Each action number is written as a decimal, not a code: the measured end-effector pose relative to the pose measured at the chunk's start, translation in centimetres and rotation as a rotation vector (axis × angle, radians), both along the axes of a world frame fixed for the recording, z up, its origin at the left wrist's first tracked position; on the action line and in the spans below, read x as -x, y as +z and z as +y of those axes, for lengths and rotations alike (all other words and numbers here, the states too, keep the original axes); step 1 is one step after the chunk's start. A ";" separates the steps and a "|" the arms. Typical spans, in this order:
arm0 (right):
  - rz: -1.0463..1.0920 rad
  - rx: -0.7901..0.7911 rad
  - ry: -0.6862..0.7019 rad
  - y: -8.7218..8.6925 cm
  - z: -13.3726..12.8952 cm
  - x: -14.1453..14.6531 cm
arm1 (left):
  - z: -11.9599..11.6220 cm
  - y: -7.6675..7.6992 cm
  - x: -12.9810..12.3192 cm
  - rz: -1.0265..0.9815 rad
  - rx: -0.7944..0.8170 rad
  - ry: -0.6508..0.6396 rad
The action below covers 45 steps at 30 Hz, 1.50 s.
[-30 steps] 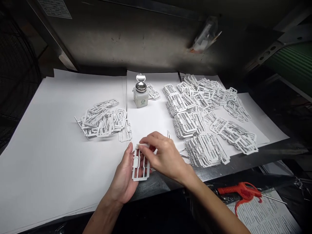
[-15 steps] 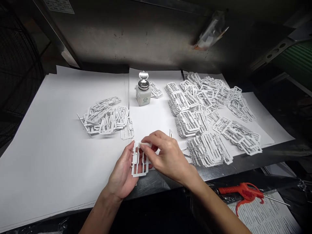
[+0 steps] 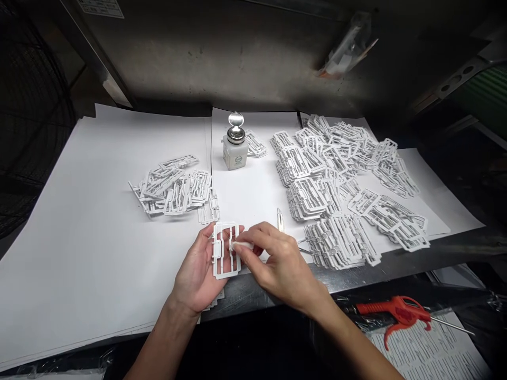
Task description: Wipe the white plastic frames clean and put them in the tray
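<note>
My left hand point(image 3: 200, 272) holds a white plastic frame point(image 3: 217, 250) with thin inner bars, its fingers behind the frame. In my right hand point(image 3: 277, 258) a small white piece point(image 3: 243, 245), perhaps a swab or cloth, is pinched between thumb and fingers, its tip against the frame's right inner bar. Left of the hands lies a loose pile of similar white frames point(image 3: 176, 192). Stacks of more frames point(image 3: 336, 240) stand to the right. A metal-tipped tool point(image 3: 280, 220), partly hidden, lies just beyond my right hand.
A bottle point(image 3: 236, 153) with a raised metal lid stands at the back middle, with a few frames behind it. White paper sheets point(image 3: 99, 253) cover the metal table. A red air gun point(image 3: 402, 311) lies at the lower right, over printed sheets.
My right hand has moved the white piece from the top of the frame down to its right inner bar. The frame now sits slightly higher and faces the camera more squarely.
</note>
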State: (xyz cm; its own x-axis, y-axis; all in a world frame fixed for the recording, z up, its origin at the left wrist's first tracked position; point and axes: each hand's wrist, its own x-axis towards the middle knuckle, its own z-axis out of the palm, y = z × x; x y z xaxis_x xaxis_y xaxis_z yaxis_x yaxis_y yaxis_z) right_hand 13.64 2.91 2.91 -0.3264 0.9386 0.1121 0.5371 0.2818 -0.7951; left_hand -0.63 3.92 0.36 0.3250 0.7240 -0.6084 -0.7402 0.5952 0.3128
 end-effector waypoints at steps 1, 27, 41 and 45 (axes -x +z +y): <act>-0.010 -0.009 -0.008 -0.1 0.2 0.3 | 0.0 0.0 -0.1 0.002 -0.007 0.008; 0.109 0.102 -0.164 -1.8 -2.7 -2.3 | 0.0 -0.5 0.7 0.015 -0.024 0.035; 0.092 0.286 -0.007 -1.1 -2.6 -2.2 | 0.0 -0.3 0.4 0.082 -0.037 0.033; 0.260 0.348 -0.101 -1.2 -2.3 -2.1 | 0.1 -0.2 0.3 0.070 -0.029 0.002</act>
State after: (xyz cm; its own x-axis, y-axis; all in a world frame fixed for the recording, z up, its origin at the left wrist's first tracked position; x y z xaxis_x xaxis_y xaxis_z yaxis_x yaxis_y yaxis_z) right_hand 15.73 0.65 1.66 -0.2343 0.9605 -0.1501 0.3182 -0.0701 -0.9454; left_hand -0.97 4.00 0.12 0.2808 0.7422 -0.6085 -0.7170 0.5837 0.3811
